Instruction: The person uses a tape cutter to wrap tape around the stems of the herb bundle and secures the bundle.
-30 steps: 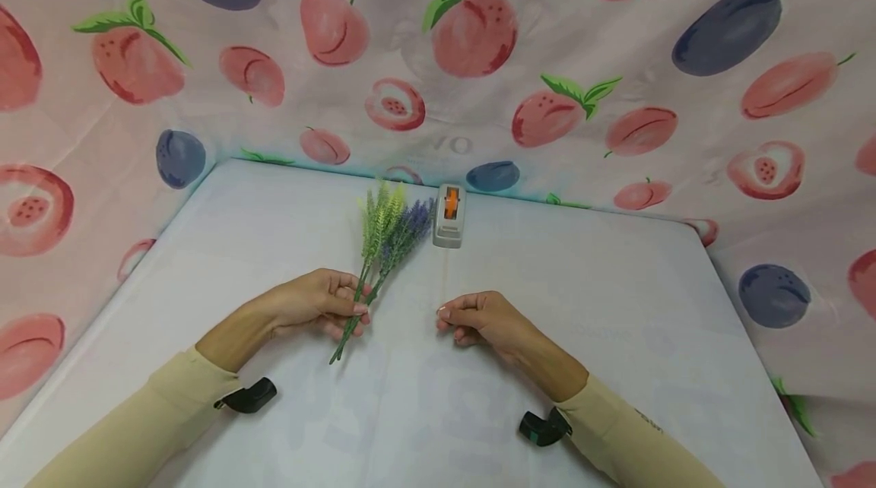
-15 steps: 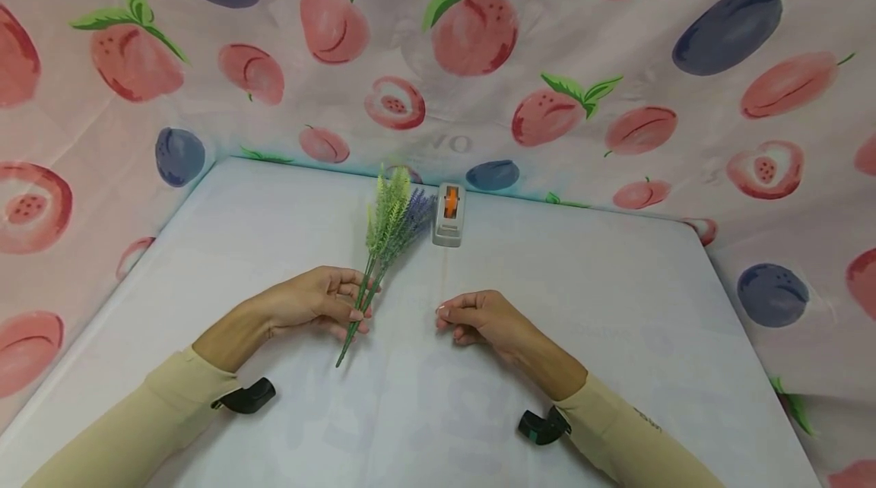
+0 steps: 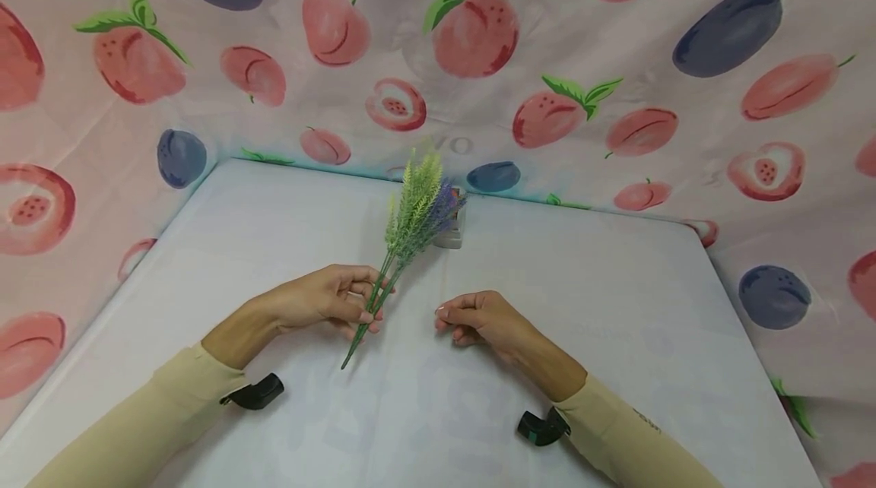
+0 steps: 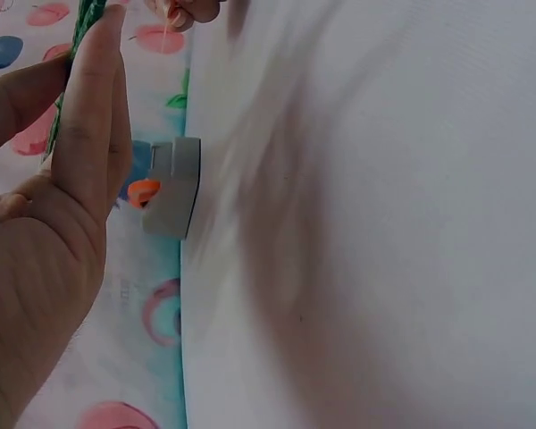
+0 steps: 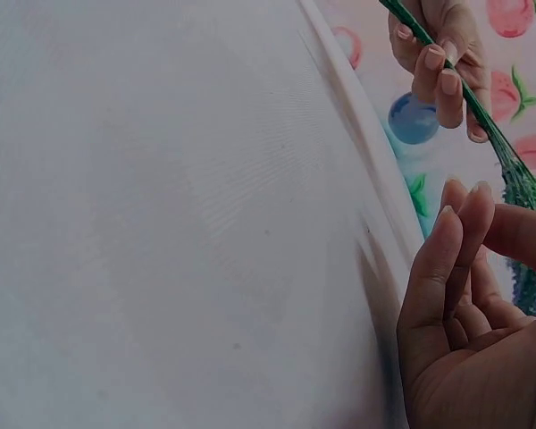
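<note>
In the head view my left hand (image 3: 335, 298) pinches the crossed green stems of an artificial flower bunch (image 3: 417, 214), with yellow-green sprigs and purple lavender ones. Its heads lean up and right, overlapping the tape dispenser (image 3: 449, 237) behind them. My right hand (image 3: 479, 321) is held a little to the right of the stems, apart from them, thumb and fingertips together. From its fingertips a thin pale strip (image 4: 165, 41) hangs in the left wrist view; it looks like clear tape and hardly shows elsewhere. The right wrist view shows the flower stems (image 5: 473, 98) beyond the right hand's fingers.
A white-covered table (image 3: 602, 305) lies beneath both hands. The grey dispenser with its orange wheel stands near the back edge, against a fruit-print cloth (image 3: 397, 32) that hangs behind and at the sides. Black wrist cameras (image 3: 256, 392) sit under both sleeves.
My left hand has shifted slightly right with the flower bunch and tipped it up, so its heads have moved up and right, across the dispenser. My right hand has stayed almost still.
</note>
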`<state>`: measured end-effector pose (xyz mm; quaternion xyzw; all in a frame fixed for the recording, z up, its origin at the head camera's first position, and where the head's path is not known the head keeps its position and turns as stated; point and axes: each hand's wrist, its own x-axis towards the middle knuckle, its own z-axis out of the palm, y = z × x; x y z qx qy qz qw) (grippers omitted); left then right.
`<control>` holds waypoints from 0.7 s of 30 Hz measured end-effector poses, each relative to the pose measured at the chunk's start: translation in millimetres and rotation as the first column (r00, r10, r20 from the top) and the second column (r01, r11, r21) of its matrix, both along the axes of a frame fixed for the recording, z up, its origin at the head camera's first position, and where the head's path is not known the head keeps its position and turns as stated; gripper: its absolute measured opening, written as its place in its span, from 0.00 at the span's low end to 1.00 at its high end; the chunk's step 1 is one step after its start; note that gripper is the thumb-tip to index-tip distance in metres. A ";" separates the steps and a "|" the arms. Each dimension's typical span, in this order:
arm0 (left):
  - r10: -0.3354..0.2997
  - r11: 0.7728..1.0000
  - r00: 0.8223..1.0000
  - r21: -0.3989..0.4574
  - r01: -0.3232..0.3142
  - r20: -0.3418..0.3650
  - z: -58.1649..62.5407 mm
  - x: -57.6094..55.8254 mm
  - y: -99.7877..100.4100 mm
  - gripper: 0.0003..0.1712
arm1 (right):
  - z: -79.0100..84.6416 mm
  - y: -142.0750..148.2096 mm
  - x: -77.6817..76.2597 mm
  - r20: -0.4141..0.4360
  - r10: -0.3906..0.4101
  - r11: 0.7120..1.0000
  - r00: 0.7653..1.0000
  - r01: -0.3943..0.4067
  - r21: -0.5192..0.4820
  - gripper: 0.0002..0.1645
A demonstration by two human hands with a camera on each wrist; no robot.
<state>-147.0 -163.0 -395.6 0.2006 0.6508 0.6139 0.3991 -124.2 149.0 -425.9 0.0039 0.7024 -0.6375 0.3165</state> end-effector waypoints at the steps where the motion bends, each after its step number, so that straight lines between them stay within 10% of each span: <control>1: -0.003 1.000 1.000 -0.003 0.003 -0.010 0.2 -0.8 1.3 0.28 | 0.1 -0.1 0.1 -0.001 -0.001 1.000 1.000 0.001 0.000 0.19; 21: -0.047 0.999 0.980 -0.036 0.040 -0.194 9.3 -18.7 40.3 0.34 | -0.6 0.5 0.4 -0.006 0.004 1.000 1.000 -0.004 0.010 0.20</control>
